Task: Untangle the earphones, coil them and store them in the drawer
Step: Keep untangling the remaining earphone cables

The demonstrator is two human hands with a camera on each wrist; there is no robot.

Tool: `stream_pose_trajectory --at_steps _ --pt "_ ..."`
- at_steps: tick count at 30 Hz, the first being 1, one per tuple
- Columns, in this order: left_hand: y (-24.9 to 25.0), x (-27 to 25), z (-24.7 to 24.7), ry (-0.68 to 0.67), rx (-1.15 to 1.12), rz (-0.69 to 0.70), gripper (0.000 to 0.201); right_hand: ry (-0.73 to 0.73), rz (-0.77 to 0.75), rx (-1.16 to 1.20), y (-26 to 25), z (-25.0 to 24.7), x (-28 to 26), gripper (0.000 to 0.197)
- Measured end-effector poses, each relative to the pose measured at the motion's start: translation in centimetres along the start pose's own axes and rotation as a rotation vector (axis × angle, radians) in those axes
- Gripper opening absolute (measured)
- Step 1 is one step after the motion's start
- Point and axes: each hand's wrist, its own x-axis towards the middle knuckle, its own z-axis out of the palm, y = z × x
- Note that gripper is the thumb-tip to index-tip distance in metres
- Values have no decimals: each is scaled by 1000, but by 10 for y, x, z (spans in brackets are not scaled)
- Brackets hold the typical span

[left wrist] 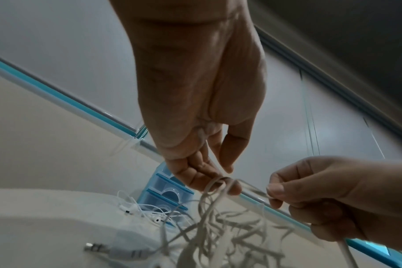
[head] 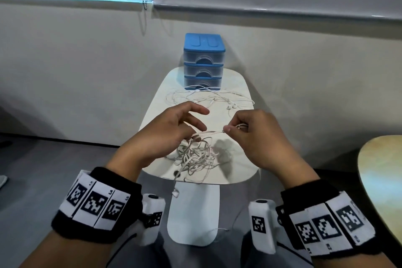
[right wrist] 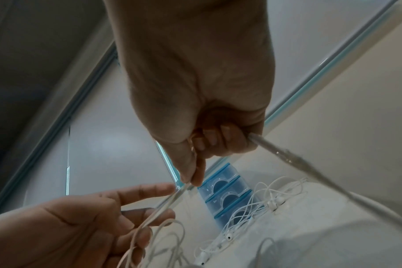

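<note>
A tangled beige flat-cable earphone set (head: 195, 154) lies heaped on the near half of the small white table (head: 235, 172). One strand is stretched between my hands. My left hand (head: 195, 122) has a loop of it hooked round its lower curled fingers (left wrist: 218, 183), with the index and middle fingers extended. My right hand (head: 228, 129) pinches the strand between thumb and forefinger (right wrist: 190, 181), and more cable runs out of the far side of that fist. The set's jack plug (left wrist: 99, 247) rests on the table. The blue three-drawer unit (head: 203, 59) stands at the far end, all drawers closed.
A second, white round-cable earphone set (head: 217, 99) lies spread in front of the drawer unit. One cable end (head: 175, 192) hangs over the table's near edge. Another rounded tabletop (head: 382, 180) shows at the right. A wall and blinds stand behind.
</note>
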Motion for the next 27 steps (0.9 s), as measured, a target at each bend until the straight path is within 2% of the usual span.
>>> stream_pose_trajectory --at_steps 4,10,13,16,18,20,22,24,25,27 --pt "-4 -1 -4 23 91 7 44 41 32 -25 5 2 -2 19" --pt "-3 3 -14 49 228 -16 47 86 38 9 3 -5 -1 18" --pt "-2 6 -14 -70 337 -54 37 79 38 14 0 -9 -1 17" --pt "4 13 -6 -174 604 -96 16 76 27 6 -4 -14 -1 18" --pt "7 19 0 -200 699 -119 14 80 14 -2 -7 -17 -1 18" --pt "8 24 5 -248 681 -127 23 84 1 -6 -10 -20 -1 19" --pt "8 27 7 -342 631 -78 31 78 -3 -9 -13 -23 -2 19" --pt "7 28 8 -387 647 10 17 72 4 -18 -13 -26 -4 19" --pt "6 29 8 -368 648 46 7 79 8 -24 -12 -28 -4 19" --pt "3 29 5 -279 596 89 11 108 25 -36 -8 -32 -4 19"
